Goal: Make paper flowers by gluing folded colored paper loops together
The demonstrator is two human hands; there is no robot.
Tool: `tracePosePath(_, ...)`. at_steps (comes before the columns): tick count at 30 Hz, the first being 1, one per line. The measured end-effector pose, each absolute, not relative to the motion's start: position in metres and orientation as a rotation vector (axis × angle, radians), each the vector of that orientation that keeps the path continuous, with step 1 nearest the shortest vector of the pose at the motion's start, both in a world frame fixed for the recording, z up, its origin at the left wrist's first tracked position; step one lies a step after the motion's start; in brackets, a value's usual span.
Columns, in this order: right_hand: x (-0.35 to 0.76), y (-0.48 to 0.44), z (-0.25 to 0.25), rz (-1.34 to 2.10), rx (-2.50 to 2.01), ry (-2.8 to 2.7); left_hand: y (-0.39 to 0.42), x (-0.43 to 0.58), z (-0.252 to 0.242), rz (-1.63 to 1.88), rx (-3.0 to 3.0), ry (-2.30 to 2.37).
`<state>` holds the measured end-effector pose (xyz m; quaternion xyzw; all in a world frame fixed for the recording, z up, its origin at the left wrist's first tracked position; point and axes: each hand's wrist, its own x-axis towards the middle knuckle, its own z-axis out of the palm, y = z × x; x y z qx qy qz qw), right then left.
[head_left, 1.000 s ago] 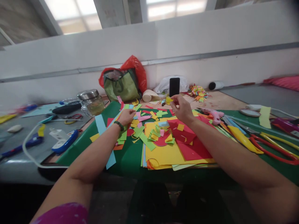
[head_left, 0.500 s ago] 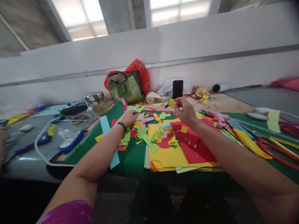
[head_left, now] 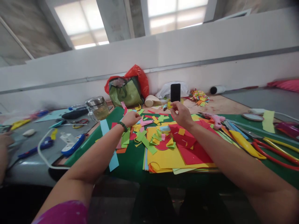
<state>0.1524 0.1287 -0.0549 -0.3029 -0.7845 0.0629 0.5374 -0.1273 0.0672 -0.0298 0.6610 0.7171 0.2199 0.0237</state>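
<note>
My left hand (head_left: 131,119), with a dark green bead bracelet on its wrist, is over the left side of the scattered paper scraps (head_left: 143,123). Its fingers are drawn together, and what they hold, if anything, is hidden. My right hand (head_left: 181,114) is raised in a pinch in front of a dark phone (head_left: 175,92) that stands upright. A yellow object (head_left: 169,105) shows just beyond its fingertips; I cannot tell whether they touch it. Below lie a red sheet (head_left: 198,154) and yellow sheets (head_left: 161,160), with cut green, yellow and pink pieces heaped on a red disc (head_left: 162,146).
Scissors (head_left: 263,138) and a pink glue gun (head_left: 217,121) lie at right. A glass jar (head_left: 97,109), a green bag (head_left: 123,91) and a colourful paper pompom (head_left: 199,97) stand behind. Another person's hand (head_left: 5,140) is at the far left, near a blue-handled tool (head_left: 45,143).
The camera view has shifted slightly. My right hand has come a little lower, nearer the paper. My left hand stays over the scraps with its fingers together.
</note>
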Motion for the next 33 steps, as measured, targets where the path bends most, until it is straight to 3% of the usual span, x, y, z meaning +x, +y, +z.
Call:
tracePosePath(6, 0.152, 0.129, -0.054, 0.135, -0.720, -1.879, 0.091, -0.114, -0.021, 0.480, 2.074, 2.240)
tracePosePath(33, 0.165, 0.130, -0.045, 0.176, -0.744, -1.804, 0.088, -0.108, -0.059, 0.562, 2.265, 2.307)
